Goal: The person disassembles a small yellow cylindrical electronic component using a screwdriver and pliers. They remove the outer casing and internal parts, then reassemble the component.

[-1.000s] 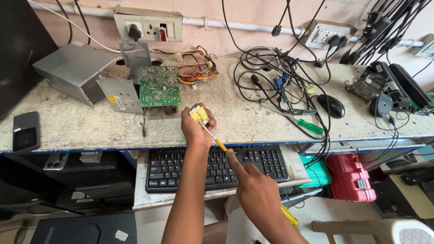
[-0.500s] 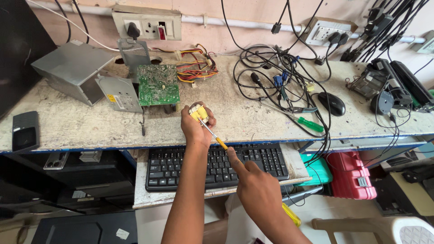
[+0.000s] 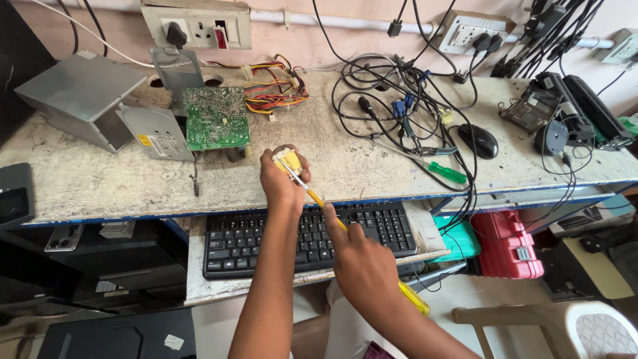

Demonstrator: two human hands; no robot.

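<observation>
Above the black keyboard (image 3: pixel 306 236), left hand (image 3: pixel 282 183) closes its grip round a small yellow part (image 3: pixel 287 159); right hand (image 3: pixel 362 266) (just below) clasps a yellow-handled screwdriver (image 3: pixel 312 194), tip touching it.

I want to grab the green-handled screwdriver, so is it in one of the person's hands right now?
No, the green-handled screwdriver lies on the bench beside the cables, while the right hand holds a yellow-handled screwdriver.

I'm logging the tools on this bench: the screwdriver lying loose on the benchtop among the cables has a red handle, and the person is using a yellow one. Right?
Not quite. In the head view the loose screwdriver among the cables has a green handle, not red. The rest holds: the right hand works a yellow screwdriver against the small yellow part in the left hand.
</observation>
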